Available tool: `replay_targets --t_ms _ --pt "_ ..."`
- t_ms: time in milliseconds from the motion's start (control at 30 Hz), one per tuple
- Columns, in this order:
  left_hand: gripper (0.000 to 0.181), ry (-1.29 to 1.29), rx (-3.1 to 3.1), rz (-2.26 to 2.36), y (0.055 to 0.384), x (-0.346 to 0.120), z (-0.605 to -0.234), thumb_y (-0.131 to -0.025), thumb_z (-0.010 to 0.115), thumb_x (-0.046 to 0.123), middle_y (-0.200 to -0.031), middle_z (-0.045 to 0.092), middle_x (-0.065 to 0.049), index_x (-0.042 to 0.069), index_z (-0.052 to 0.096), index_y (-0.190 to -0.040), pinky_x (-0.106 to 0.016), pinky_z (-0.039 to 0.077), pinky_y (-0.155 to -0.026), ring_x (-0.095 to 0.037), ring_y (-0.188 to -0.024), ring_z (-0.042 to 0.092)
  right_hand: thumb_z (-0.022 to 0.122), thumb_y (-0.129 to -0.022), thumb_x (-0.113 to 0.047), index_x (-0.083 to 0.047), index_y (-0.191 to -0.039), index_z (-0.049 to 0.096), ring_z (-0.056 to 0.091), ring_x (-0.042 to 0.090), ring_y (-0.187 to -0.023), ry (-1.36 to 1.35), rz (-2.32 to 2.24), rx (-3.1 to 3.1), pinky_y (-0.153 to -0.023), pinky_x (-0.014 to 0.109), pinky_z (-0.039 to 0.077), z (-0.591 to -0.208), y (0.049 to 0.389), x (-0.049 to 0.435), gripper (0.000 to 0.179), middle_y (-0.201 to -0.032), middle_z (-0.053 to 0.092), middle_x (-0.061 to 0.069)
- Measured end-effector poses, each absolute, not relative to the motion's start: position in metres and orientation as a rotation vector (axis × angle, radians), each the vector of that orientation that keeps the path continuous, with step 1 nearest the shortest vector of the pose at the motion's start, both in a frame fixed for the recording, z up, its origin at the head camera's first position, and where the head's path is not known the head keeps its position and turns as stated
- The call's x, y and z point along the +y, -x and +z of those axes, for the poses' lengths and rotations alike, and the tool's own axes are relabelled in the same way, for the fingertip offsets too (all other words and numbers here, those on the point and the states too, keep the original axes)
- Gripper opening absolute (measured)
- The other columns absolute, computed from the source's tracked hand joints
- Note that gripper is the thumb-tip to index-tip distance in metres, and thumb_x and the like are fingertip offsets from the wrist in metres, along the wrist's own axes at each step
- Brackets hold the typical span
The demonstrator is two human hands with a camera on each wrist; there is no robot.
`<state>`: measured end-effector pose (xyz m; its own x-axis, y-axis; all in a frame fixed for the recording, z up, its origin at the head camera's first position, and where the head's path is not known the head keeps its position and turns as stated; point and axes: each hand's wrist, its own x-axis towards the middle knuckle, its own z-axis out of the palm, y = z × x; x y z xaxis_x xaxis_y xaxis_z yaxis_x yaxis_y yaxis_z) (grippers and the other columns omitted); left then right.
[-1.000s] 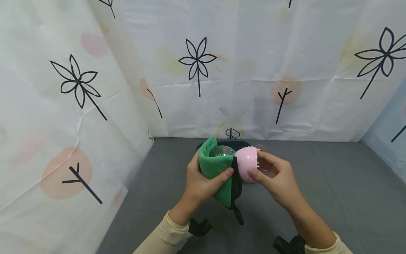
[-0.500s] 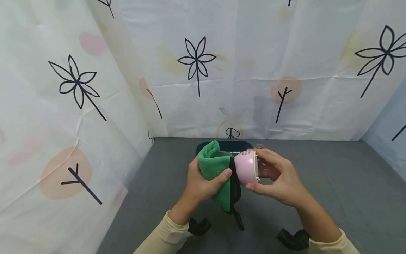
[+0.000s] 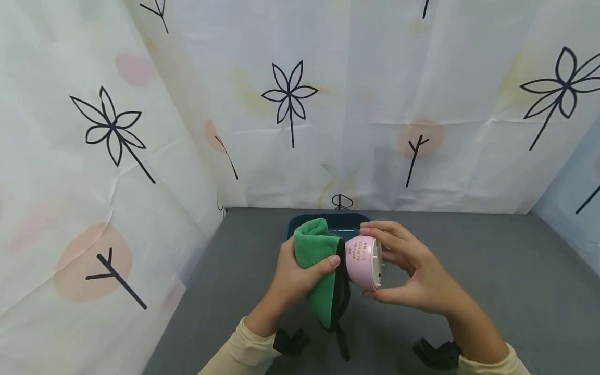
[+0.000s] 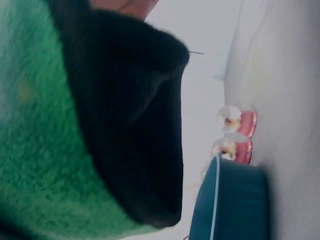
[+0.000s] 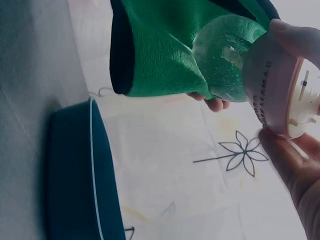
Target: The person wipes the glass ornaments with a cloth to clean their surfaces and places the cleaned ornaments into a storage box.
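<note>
The left hand [image 3: 296, 273] is shown in the head view with its thumb pressed on the front of a green cloth [image 3: 315, 249] and its fingers hidden behind. The cloth is gripped in a folded bundle, its black trim [image 3: 341, 278] turned toward 3 o'clock and a black strap [image 3: 343, 344] hung toward 6 o'clock. By the right hand [image 3: 422, 271], placed at 3 o'clock of the cloth, a snow globe [image 3: 359, 261] is pinched — thumb set at the lower edge of its pink base, fingers spread at the upper edge. The base, marked with small lettering, is held at the trim, above the grey worktop [image 3: 539, 271]. Beyond, toward 12 o'clock, a teal box [image 3: 350, 223] is partly hidden by cloth and hand.

In the left wrist view, the cloth and its trim are shown large and blurred from 7 to 11 o'clock. Near 3 o'clock, two red-based globes [image 4: 247, 123] are seen side by side, just beside the box at 5 o'clock.

In the right wrist view, the clear dome [image 5: 220, 57] is seen against the cloth near 1 o'clock, with fingertips [image 5: 216, 104] visible just below. The pale underside is turned toward 3 o'clock; the box is shown at 8 o'clock.
</note>
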<state>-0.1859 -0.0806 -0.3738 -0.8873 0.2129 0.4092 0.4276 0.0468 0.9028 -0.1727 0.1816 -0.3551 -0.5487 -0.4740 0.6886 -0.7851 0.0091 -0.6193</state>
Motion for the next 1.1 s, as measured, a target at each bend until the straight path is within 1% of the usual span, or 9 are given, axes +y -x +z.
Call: replay_targets --t_ms 233,300,400,533,600,667,800,967,1100 --pt "0.057 0.705 -1.991 -1.933 0.183 -0.077 -0.381 -0.086 0.084 0.025 -0.111 0.078 -0.017 0.005 0.065 -0.136 -0.039 0.068 -0.076 -0.015 -0.09 0.078 0.098 -0.064 0.008 0.006 -0.155 0.046 0.067 0.012 -0.115 -1.192 1.476 -2.057 -0.079 0.028 0.066 -0.359 0.165 0.178 0.105 -0.147 0.056 0.011" --pt "0.056 0.726 -1.931 -1.912 0.183 -0.076 -0.379 -0.085 0.084 0.022 -0.11 0.078 -0.017 0.006 0.066 -0.135 -0.041 0.068 -0.078 -0.018 -0.092 0.078 0.094 -0.066 0.01 0.005 -0.157 0.044 0.071 0.012 -0.114 -1.172 1.523 -2.051 -0.076 0.03 0.067 -0.357 0.164 0.18 0.103 -0.146 0.058 0.009" --pt "0.061 0.752 -1.852 -1.872 0.183 -0.075 -0.376 -0.082 0.085 0.017 -0.114 0.078 -0.016 0.008 0.064 -0.139 -0.042 0.068 -0.083 -0.022 -0.098 0.079 0.085 -0.076 0.008 -0.002 -0.159 0.046 0.075 0.012 -0.109 -1.05 1.62 -2.11 -0.073 0.033 0.068 -0.354 0.159 0.182 0.092 -0.143 0.061 0.003" --pt "0.066 0.796 -1.802 -1.792 0.187 -0.074 -0.372 -0.08 0.087 0.014 -0.12 0.077 -0.014 0.011 0.062 -0.141 -0.041 0.067 -0.088 -0.024 -0.102 0.079 0.075 -0.093 -0.003 -0.001 -0.155 0.049 0.075 0.011 -0.101 -0.852 1.773 -2.226 -0.07 0.035 0.068 -0.351 0.156 0.179 0.067 -0.134 0.062 0.016" --pt "0.068 0.827 -1.791 -1.717 0.189 -0.074 -0.372 -0.079 0.088 0.016 -0.121 0.076 -0.013 0.012 0.062 -0.141 -0.04 0.066 -0.089 -0.024 -0.103 0.078 0.071 -0.097 -0.01 0.003 -0.151 0.052 0.074 0.01 -0.102 -0.791 1.813 -2.273 -0.071 0.036 0.068 -0.35 0.157 0.176 0.058 -0.13 0.063 0.024" --pt "0.069 0.863 -1.776 -1.645 0.192 -0.074 -0.373 -0.079 0.089 0.02 -0.121 0.076 -0.013 0.011 0.062 -0.141 -0.04 0.067 -0.087 -0.023 -0.101 0.078 0.072 -0.098 -0.014 0.003 -0.147 0.055 0.074 0.008 -0.104 -0.758 1.806 -2.31 -0.072 0.035 0.067 -0.35 0.159 0.172 0.054 -0.128 0.065 0.028" --pt "0.071 0.909 -1.755 -1.554 0.195 -0.074 -0.375 -0.079 0.09 0.025 -0.121 0.076 -0.014 0.008 0.061 -0.142 -0.039 0.067 -0.086 -0.024 -0.1 0.078 0.073 -0.096 -0.01 0.0 -0.142 0.062 0.075 0.008 -0.105 -0.752 1.765 -2.336 -0.075 0.032 0.067 -0.35 0.163 0.167 0.048 -0.125 0.07 0.024" --pt "0.069 0.894 -1.79 -1.549 0.194 -0.076 -0.377 -0.079 0.089 0.028 -0.12 0.077 -0.012 0.01 0.063 -0.14 -0.037 0.067 -0.084 -0.022 -0.098 0.078 0.074 -0.095 -0.005 0.004 -0.141 0.061 0.074 0.008 -0.108 -0.796 1.797 -2.317 -0.078 0.032 0.067 -0.351 0.164 0.166 0.048 -0.124 0.069 0.025" --pt "0.067 0.876 -1.821 -1.554 0.192 -0.078 -0.378 -0.078 0.09 0.029 -0.117 0.077 -0.01 0.011 0.065 -0.137 -0.036 0.067 -0.082 -0.02 -0.095 0.078 0.075 -0.094 -0.002 0.006 -0.14 0.061 0.075 0.011 -0.106 -0.809 1.833 -2.315 -0.078 0.034 0.068 -0.352 0.163 0.166 0.049 -0.123 0.07 0.019"
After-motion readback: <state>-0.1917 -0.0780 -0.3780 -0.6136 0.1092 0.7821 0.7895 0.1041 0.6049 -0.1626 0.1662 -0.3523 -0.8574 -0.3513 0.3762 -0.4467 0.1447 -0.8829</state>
